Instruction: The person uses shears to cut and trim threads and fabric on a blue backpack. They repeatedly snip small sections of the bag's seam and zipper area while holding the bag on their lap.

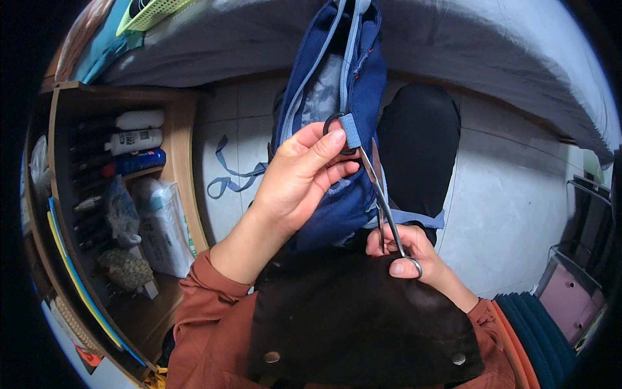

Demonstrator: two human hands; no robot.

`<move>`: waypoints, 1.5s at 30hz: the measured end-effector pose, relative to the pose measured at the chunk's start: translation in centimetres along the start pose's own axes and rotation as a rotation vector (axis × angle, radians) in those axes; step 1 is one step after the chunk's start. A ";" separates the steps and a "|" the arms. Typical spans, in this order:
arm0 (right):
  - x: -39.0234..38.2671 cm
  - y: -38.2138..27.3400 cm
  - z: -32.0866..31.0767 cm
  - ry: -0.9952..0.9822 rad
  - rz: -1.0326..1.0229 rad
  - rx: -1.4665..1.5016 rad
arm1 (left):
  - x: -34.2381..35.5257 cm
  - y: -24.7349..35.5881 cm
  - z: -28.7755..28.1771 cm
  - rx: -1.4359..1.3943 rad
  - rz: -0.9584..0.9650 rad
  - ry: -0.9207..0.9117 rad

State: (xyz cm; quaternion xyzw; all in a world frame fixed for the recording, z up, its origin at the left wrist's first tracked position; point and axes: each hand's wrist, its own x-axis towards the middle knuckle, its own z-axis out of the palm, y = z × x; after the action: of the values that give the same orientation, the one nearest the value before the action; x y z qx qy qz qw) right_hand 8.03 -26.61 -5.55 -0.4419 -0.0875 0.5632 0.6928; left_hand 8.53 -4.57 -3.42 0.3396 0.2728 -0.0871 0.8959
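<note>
"Head view: what does the left hand (303,170) grip, near centre?"

"A blue strap end (350,131), pinched beside a black ring (328,124)."

"And the right hand (418,249), lower right of centre?"

"Metal scissors (386,207), blades parted, near the strap end. The blue bag (370,97) spans the upper centre, behind."

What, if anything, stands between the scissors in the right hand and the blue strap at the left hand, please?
Nothing visible does: the open scissors in the right hand point up at the blue strap. The left hand has fingertips close beside the blades; whether they touch is unclear.
</note>
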 end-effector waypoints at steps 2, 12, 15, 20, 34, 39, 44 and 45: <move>0.1 0.0 0.0 0.013 -0.017 -0.032 | 0.0 -0.1 0.2 -0.035 0.006 -0.001; -0.1 0.0 0.1 0.006 -0.042 -0.114 | 0.2 -0.2 -0.5 -0.128 -0.012 -0.038; 0.1 -0.1 0.1 0.007 -0.039 -0.114 | 0.1 -0.2 -0.5 -0.121 -0.014 -0.055; 0.3 -0.2 -0.1 -0.001 -0.040 -0.122 | 0.0 -0.2 -0.4 -0.092 0.001 -0.053; 1.6 -1.0 0.8 0.026 -0.027 0.071 | -0.5 -0.6 0.1 0.040 0.087 -0.008; 0.6 -1.4 -0.1 0.037 0.048 0.112 | -0.6 -0.6 -0.1 0.057 0.087 -0.037; 0.1 -0.9 0.9 0.142 0.047 -0.003 | -0.6 -2.1 0.5 -0.009 0.145 -0.012; 0.2 -1.1 1.2 0.195 0.012 -0.035 | -0.6 -2.4 0.6 -0.016 0.158 -0.013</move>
State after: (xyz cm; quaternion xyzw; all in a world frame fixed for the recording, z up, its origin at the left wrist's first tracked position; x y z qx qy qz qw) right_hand 8.11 -25.80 -4.13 -0.5070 -0.0267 0.5199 0.6870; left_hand 7.49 -6.79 -4.03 0.3524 0.2400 -0.0162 0.9044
